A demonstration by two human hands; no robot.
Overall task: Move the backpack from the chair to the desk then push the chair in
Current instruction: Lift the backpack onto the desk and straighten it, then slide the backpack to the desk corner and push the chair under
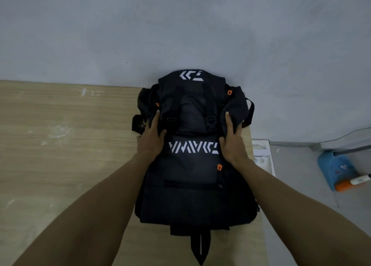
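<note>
The black backpack point(192, 145) lies flat on the wooden worktop point(66, 141), at its right end, with its top pressed against the grey wall point(180, 28) and its bottom strap point(200, 245) trailing toward the near edge. White lettering runs across its front panel, a white logo sits on the top flap, and small orange pulls show at the sides and by the front zip. The left hand point(153, 134) grips the left side of the pack just below the flap, its fingers point(155, 119) curled into the dark fabric with the thumb pressed on the front. The right hand point(230, 138) does the same on the right side, fingers point(228, 121) closed around a fold of the material. Both forearms reach in from the lower corners. Beyond the right end of the worktop, a white box point(263, 157) stands on the floor, and farther right lies a blue and orange object point(337, 171) with a white marker point(360, 180) resting on it.
</note>
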